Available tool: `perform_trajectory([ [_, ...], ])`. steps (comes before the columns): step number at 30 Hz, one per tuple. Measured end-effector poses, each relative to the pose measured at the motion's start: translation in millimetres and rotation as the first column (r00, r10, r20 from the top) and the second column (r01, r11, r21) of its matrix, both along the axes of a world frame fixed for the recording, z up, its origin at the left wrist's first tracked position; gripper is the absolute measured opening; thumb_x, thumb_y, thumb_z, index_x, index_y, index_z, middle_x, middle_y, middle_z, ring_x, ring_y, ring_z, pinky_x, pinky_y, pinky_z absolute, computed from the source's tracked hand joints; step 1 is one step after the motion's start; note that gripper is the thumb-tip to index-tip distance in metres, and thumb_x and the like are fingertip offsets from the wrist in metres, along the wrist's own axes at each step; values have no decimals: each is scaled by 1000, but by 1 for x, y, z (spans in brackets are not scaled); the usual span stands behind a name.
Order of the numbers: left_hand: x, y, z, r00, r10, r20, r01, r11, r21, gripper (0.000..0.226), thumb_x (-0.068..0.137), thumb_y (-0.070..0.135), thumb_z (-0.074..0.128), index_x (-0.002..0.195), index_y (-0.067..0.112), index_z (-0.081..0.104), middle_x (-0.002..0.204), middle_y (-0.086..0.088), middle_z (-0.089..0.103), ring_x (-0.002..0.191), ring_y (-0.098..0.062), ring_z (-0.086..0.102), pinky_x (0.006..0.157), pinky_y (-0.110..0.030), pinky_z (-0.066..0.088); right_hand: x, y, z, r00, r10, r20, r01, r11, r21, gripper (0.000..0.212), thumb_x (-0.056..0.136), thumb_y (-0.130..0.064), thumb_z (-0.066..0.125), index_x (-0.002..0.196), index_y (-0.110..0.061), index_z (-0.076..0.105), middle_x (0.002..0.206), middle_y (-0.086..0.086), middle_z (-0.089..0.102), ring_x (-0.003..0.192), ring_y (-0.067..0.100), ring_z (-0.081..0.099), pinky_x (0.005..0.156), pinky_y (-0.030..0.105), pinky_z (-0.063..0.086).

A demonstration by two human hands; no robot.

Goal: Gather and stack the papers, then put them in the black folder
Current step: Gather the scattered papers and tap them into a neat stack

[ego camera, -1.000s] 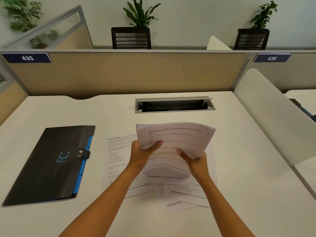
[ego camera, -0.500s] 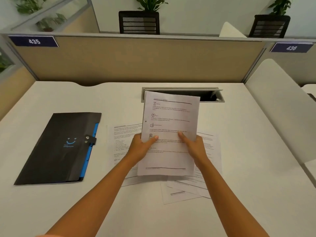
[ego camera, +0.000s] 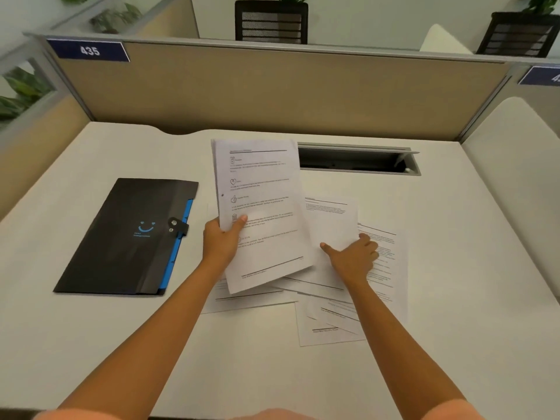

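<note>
1. Right hand (ego camera: 353,257) has let go of the stack (ego camera: 260,207); half a second ago both hands held it, now it is down on the loose sheets (ego camera: 378,268), fingers spread, palm down.
2. Left hand (ego camera: 219,242) now carries the stack alone: thumb on top, fingers under the left edge, a pinch grip. The stack has swung left and tilts, its lower corner over the sheets on the tabletop (ego camera: 91,344).
3. Right-hand grip: relaxed and open, holding nothing yet. It touches the top sheet (ego camera: 331,219); whether the fingertips have started lifting an edge is hard to say from this angle.
4. Meaning: gathering is part done. Probably the next sheet gets picked up and added to the stack.
5. Several sheets remain fanned out and overlapping under and near both wrists, some slid toward the near edge.
6. Folder (ego camera: 127,237) lies flat left of the papers, closed, clasp fastened, near but apart from the left hand. It is untouched; it needs opening before any paper goes in.
</note>
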State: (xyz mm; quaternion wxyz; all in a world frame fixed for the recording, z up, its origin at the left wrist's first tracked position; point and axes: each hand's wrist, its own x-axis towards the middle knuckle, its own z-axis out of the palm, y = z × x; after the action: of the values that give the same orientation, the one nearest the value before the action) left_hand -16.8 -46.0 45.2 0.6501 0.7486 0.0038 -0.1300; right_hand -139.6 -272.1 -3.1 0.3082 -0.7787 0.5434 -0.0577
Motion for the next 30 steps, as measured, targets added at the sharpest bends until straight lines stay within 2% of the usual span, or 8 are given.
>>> perform_trajectory([
  [3,0,7,1,999,43,-17,-43,999,-12,12,88,36,70,90,38,58,87,21,65,78,-3,66,54,-15,51,2,2,-1,1000,1,23,-2,1000,24,113,59,-44,91,141,-3,26,138,19,38,122,37,45,95,46,46],
  [6,-2,10,-2,998,59,-35,-60,998,-27,21,87,38,70,104,30,60,93,13,68,83,-8,68,60,-23,55,2,-3,4,998,-10,62,5,997,72,109,57,-36,93,139,-7,28,131,16,51,114,36,57,94,48,50],
  [11,-5,10,-4,995,75,-58,-78,996,-51,24,86,37,71,104,29,59,95,12,67,84,-9,68,61,-24,55,-12,-13,10,998,18,64,-21,999,43,43,83,-35,73,116,-11,61,112,10,71,101,32,66,93,45,50],
  [13,-5,8,-2,996,75,-56,-78,995,-57,22,86,37,71,103,30,58,93,14,67,82,-7,67,57,-21,53,-24,-17,9,996,2,84,-6,999,50,31,88,-34,66,107,-10,67,109,11,72,98,33,67,92,48,51],
  [17,-6,1,0,997,54,-50,-58,996,-68,24,87,36,71,106,29,60,92,15,68,79,-5,67,52,-15,53,-55,-32,5,999,-50,-6,50,998,42,37,91,-36,61,118,-11,65,118,14,67,110,38,60,97,51,49],
  [22,-10,-11,-3,998,24,-58,-28,997,-73,28,86,36,72,111,28,60,99,10,68,86,-9,67,65,-26,56,-88,-47,1,960,-140,-241,134,990,-38,43,93,-40,58,125,-11,59,128,20,47,122,40,43,97,50,41],
  [26,-14,-21,-4,998,10,-54,-14,997,-73,30,86,35,72,114,27,63,100,10,69,89,-11,68,72,-29,57,-101,-52,0,946,-206,-250,215,976,10,49,87,-38,65,126,-9,55,132,18,40,124,39,40,98,50,41],
  [30,-16,-26,-7,999,-3,-45,0,998,-67,16,85,33,73,99,32,65,94,18,68,89,-7,67,75,-28,55,-105,-51,-1,957,-201,-211,223,971,87,66,79,-39,76,127,-3,50,133,16,36,117,40,51,95,49,47],
])
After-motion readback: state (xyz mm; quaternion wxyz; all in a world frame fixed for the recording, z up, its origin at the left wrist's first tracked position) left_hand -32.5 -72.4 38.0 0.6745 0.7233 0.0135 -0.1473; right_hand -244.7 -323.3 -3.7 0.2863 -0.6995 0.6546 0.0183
